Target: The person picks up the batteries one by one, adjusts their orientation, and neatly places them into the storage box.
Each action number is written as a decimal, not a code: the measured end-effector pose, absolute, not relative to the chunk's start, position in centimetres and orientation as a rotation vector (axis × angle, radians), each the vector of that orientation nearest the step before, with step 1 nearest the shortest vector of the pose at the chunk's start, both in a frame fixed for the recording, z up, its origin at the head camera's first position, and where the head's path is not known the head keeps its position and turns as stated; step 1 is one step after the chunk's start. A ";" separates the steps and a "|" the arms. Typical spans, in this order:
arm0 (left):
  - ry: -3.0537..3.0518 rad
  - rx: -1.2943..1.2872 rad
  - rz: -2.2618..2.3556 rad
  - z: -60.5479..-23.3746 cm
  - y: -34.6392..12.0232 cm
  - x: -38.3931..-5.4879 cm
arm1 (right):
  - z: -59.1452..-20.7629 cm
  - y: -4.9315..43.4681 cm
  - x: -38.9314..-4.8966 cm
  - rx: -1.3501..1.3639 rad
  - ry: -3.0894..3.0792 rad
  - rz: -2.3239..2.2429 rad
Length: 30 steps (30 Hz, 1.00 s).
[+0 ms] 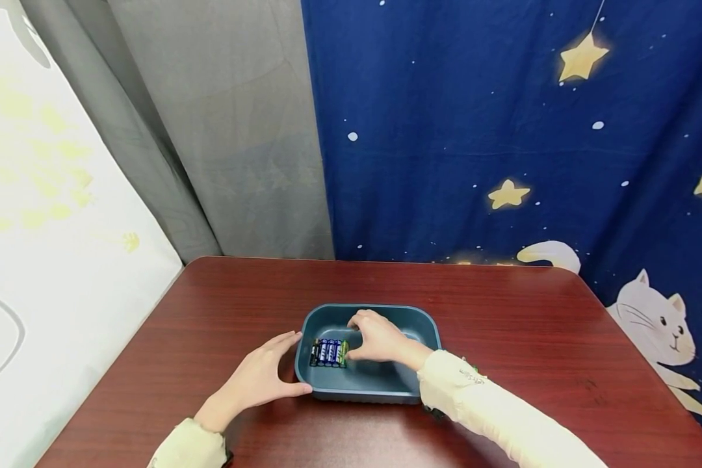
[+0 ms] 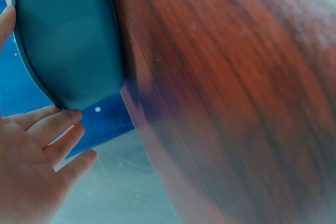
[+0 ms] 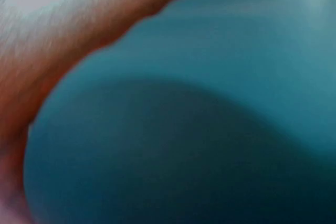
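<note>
A dark teal plastic bin (image 1: 380,392) sits on the table. Several AA-size batteries (image 1: 329,353) lie side by side in a row at its left end, blue in the middle, a dark one at the left and a green one at the right. My left hand (image 1: 263,370) touches the bin's left end, thumb near the front corner and fingers near the back. Those fingers (image 2: 55,127) look fairly straight against the wall. Inside the bin, my right hand (image 1: 377,338) arches with thumb and fingers apart, beside the green battery; no object shows between them. The right wrist view is mostly blurred bin wall.
The bin stands on a reddish-brown wooden table (image 1: 257,286). Behind it hang a grey curtain (image 1: 251,130) and a blue curtain (image 1: 444,130) with stars and a cat. A white patterned cloth (image 1: 52,260) hangs along the left side.
</note>
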<state>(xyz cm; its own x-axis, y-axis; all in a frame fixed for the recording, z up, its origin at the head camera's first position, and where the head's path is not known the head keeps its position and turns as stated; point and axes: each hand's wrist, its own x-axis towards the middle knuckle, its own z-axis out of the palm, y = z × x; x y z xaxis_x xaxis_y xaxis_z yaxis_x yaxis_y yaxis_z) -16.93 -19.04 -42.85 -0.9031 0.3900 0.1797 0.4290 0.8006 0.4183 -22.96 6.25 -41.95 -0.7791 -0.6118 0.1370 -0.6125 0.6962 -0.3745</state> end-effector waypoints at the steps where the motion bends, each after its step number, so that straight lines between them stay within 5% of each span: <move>1: -2.899 -0.661 -0.705 -42.8 -19.0 -16.9 | -41.6 6.5 -22.8 1.034 -2.894 0.665; 30: -2.912 -0.649 -0.700 -42.9 -19.1 -16.9 | -38.9 20.6 -19.0 0.800 -2.591 0.933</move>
<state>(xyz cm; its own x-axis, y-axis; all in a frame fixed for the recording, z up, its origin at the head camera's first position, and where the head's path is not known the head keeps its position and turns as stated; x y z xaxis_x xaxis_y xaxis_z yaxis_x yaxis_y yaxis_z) -16.92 -19.05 -42.92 -0.9074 0.3844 0.1700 0.4197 0.8060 0.4174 -19.00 20.61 -38.88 -0.8100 -0.4069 0.4223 -0.5827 0.6394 -0.5016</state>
